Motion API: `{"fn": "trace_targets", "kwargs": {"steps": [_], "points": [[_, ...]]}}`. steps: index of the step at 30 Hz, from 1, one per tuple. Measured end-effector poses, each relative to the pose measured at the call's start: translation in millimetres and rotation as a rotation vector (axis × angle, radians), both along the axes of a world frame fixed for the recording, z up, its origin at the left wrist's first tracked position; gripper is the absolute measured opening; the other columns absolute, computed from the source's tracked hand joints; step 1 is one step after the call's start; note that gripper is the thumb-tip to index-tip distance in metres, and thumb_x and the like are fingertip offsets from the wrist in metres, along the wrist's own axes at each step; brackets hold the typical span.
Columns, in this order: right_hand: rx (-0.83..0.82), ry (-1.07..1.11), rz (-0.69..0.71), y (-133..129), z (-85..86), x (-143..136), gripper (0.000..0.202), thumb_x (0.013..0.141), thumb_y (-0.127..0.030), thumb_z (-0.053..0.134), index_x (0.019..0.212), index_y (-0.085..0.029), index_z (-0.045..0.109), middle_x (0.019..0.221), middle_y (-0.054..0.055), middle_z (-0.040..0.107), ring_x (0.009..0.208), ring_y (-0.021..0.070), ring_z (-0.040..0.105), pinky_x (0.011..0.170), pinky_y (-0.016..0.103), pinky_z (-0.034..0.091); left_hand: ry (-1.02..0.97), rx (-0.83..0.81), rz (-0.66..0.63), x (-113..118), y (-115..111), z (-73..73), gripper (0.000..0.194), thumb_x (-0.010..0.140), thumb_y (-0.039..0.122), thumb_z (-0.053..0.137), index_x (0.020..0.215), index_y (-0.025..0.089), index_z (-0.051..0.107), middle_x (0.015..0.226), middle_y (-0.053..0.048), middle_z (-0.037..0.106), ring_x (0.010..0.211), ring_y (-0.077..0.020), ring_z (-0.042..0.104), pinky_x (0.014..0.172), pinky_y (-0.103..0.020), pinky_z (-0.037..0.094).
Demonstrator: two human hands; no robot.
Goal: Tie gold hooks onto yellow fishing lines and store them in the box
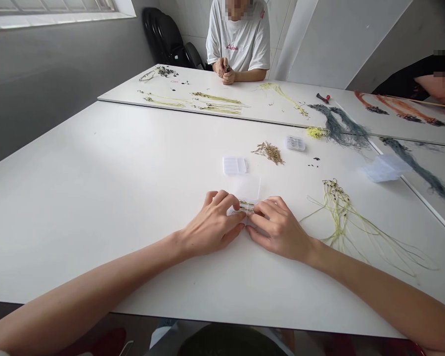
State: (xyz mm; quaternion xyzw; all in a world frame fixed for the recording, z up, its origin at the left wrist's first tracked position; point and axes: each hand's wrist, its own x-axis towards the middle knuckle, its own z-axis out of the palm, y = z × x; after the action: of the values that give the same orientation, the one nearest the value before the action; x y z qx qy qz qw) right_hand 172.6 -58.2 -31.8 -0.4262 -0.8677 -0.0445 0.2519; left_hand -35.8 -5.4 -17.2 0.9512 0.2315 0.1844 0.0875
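A small clear plastic box point(246, 189) lies on the white table with its lid raised away from me. Thin yellowish line and dark little pieces show in its compartments. My left hand point(215, 221) is closed at the left side of the box, fingers curled over its edge. From the right, my right hand point(278, 226) is closed on the opposite side, thumb near the front edge. The two thumbs almost meet at the front. Whether the fingertips also pinch the line inside is hidden. Just beyond sits another clear box point(235, 165).
Brass-coloured small parts point(270, 152) lie in a pile near a filled clear box point(295, 143). A bundle of yellow-green lines point(337, 212) spreads beside my right forearm. Stacked clear boxes point(384, 168) stand farther right. Across the table, a person in a white shirt point(239, 44) holds a tool.
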Motion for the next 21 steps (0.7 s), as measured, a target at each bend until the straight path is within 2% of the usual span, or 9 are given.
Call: {"fn": "trace_targets", "kwargs": {"steps": [6, 12, 21], "points": [[-0.036, 0.069, 0.005, 1, -3.7, 0, 0.01, 0.088, -0.021, 0.056, 0.087, -0.016, 0.064, 0.08, 0.007, 0.059, 0.075, 0.0185, 0.054, 0.081, 0.039, 0.042, -0.052, -0.089, 0.036, -1, 3, -0.3, 0.024, 0.091, 0.025, 0.054, 0.11, 0.025, 0.068, 0.105, -0.01, 0.055, 0.096, -0.0224, 0.044, 0.088, -0.042, 0.035], [-0.038, 0.153, 0.029, 3, -6.5, 2, 0.012, 0.087, -0.022, 0.059, 0.096, -0.017, 0.064, 0.083, 0.008, 0.06, 0.08, 0.021, 0.057, 0.079, 0.04, 0.046, -0.086, -0.088, 0.084, -7, 10, 6.7, 0.03, 0.085, 0.028, 0.061, 0.114, 0.026, 0.066, 0.107, -0.009, 0.055, 0.096, -0.0226, 0.045, 0.089, -0.042, 0.034], [-0.025, 0.146, 0.039, 3, -7.0, 3, 0.014, 0.087, -0.022, 0.059, 0.099, -0.017, 0.063, 0.083, 0.008, 0.061, 0.08, 0.021, 0.057, 0.081, 0.041, 0.047, 0.01, -0.01, 0.011, -9, 11, 3.2, 0.025, 0.091, 0.03, 0.053, 0.112, 0.028, 0.067, 0.11, -0.011, 0.053, 0.098, -0.0243, 0.043, 0.09, -0.044, 0.032]]}}
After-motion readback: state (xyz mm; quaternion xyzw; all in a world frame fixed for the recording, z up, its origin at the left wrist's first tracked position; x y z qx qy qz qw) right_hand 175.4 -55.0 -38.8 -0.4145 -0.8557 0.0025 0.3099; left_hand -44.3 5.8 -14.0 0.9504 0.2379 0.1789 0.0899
